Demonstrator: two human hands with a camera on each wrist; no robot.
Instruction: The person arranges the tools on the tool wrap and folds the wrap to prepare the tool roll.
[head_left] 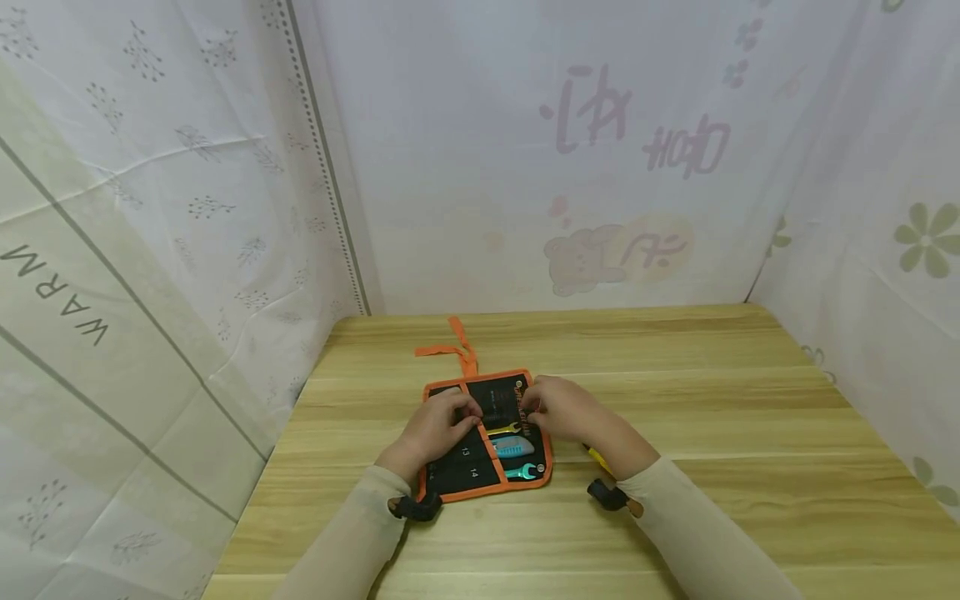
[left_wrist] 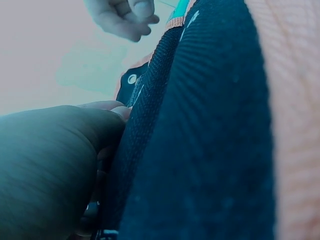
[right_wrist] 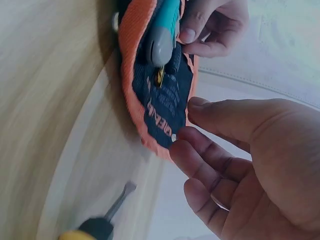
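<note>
A black tool pouch (head_left: pixel 450 471) with orange trim lies unrolled on the table. Its pockets hold a yellow wrench (head_left: pixel 504 430), a light-blue utility knife (head_left: pixel 513 448) and a teal wrench (head_left: pixel 523 472), with their upper ends showing. My left hand (head_left: pixel 437 423) pinches the pocket's orange-trimmed edge above the yellow wrench. Over the pouch's right side is my right hand (head_left: pixel 564 408), fingers loosely bent and nothing visible between them. In the right wrist view, thumb and fingertips stand apart beside the pouch's orange border (right_wrist: pixel 131 75). Below that hand lies a screwdriver (right_wrist: pixel 102 225) with a yellow and black handle.
An orange tie strap (head_left: pixel 467 360) extends from the pouch's far edge across the wooden table (head_left: pixel 675 358). Patterned cloth (head_left: pixel 465 167) hangs behind the table and on both sides. A black wrist mount (head_left: pixel 607 494) sits at the right sleeve's cuff.
</note>
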